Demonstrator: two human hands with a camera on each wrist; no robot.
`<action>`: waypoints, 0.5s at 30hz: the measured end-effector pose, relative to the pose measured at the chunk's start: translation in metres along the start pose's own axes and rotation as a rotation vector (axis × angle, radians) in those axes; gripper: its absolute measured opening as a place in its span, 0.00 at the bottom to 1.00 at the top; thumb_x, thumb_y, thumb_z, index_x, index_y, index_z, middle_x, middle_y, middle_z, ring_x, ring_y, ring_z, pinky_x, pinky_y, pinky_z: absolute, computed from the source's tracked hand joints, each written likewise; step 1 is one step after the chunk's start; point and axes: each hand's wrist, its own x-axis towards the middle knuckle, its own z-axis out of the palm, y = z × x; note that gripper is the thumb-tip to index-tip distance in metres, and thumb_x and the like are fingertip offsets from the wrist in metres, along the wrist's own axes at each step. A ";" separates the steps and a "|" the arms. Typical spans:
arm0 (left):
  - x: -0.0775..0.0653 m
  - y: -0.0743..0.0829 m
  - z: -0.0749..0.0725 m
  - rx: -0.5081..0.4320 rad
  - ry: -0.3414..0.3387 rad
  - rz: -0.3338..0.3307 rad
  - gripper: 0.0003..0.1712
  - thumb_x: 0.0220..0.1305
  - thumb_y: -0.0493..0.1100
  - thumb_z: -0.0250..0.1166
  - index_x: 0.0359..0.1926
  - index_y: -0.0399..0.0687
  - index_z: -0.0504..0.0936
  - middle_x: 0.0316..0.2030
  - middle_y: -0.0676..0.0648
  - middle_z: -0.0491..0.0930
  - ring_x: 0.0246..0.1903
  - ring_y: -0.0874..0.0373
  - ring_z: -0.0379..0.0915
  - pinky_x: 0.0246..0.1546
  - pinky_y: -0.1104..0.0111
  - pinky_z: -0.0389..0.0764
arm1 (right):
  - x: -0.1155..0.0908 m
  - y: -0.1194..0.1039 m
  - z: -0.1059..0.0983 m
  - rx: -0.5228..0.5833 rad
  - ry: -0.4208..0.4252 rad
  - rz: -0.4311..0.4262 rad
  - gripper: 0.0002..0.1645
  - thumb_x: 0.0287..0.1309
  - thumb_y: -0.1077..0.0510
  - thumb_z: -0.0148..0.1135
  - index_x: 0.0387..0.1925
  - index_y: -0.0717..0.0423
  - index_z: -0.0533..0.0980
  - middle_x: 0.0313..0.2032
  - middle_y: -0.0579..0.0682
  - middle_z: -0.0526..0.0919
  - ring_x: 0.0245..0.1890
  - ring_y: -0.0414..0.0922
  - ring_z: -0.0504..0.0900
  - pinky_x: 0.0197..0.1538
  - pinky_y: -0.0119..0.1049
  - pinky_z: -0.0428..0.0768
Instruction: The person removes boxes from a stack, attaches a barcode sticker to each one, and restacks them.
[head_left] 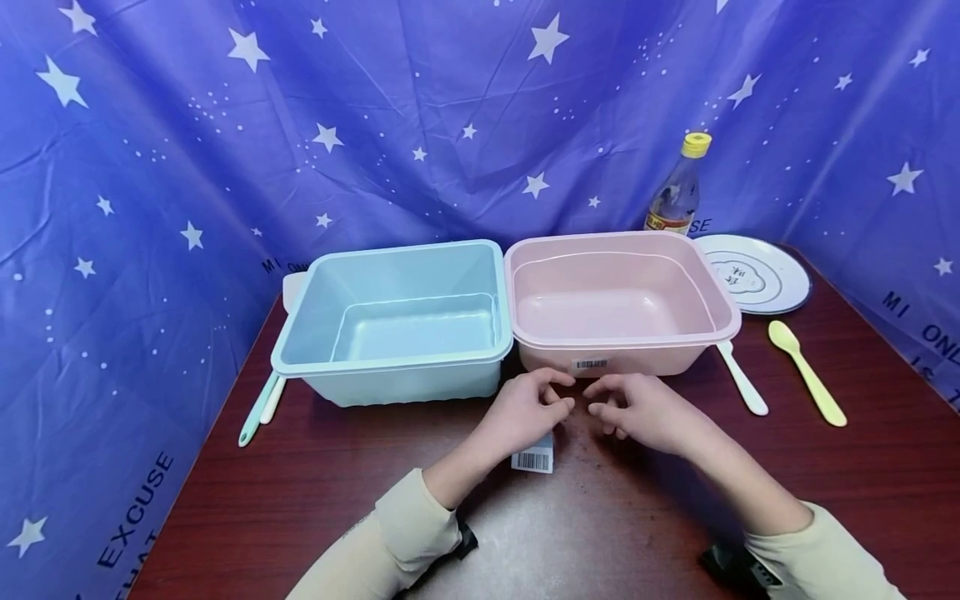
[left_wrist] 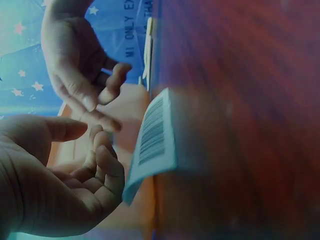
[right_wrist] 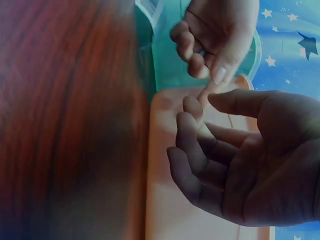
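Note:
My left hand hovers over the table before the pink basin, its fingers loosely bent and holding nothing. Facing it across a small gap is my right hand, also with relaxed, bent fingers and nothing in them. A small folded label with a barcode lies by the left wrist; the left hand hides part of it. In the left wrist view this barcode label stands up from the table. The light blue basin is beside the pink one, and both basins hold nothing.
A yellow spoon and a white handle lie at the right. Behind them are a white plate and a yellow-capped bottle. Green and white handles stick out left of the blue basin. A starry curtain surrounds the table.

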 end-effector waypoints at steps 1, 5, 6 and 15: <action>-0.001 0.000 -0.002 -0.002 -0.005 0.003 0.15 0.67 0.39 0.66 0.53 0.42 0.84 0.23 0.53 0.82 0.22 0.67 0.72 0.29 0.73 0.73 | 0.000 -0.001 0.002 0.010 -0.018 -0.007 0.13 0.67 0.60 0.63 0.48 0.65 0.80 0.21 0.45 0.80 0.21 0.43 0.79 0.27 0.36 0.77; -0.007 -0.001 -0.011 0.003 -0.025 0.008 0.10 0.67 0.38 0.65 0.47 0.43 0.86 0.25 0.52 0.82 0.24 0.65 0.74 0.30 0.71 0.74 | 0.002 -0.004 0.009 0.037 -0.062 -0.022 0.09 0.66 0.60 0.63 0.43 0.62 0.82 0.23 0.46 0.81 0.22 0.43 0.80 0.28 0.35 0.78; -0.009 -0.002 -0.013 0.013 -0.027 0.007 0.09 0.67 0.38 0.65 0.46 0.43 0.86 0.25 0.54 0.82 0.25 0.66 0.74 0.31 0.71 0.74 | 0.002 -0.006 0.010 0.038 -0.063 -0.025 0.09 0.66 0.60 0.63 0.43 0.62 0.82 0.23 0.46 0.82 0.22 0.43 0.80 0.28 0.35 0.78; -0.027 -0.015 -0.030 0.085 -0.015 0.026 0.06 0.67 0.37 0.65 0.42 0.45 0.87 0.24 0.59 0.78 0.23 0.65 0.72 0.28 0.72 0.72 | 0.009 -0.014 0.017 0.072 -0.092 -0.023 0.07 0.66 0.62 0.62 0.42 0.62 0.81 0.25 0.47 0.83 0.23 0.46 0.81 0.29 0.36 0.79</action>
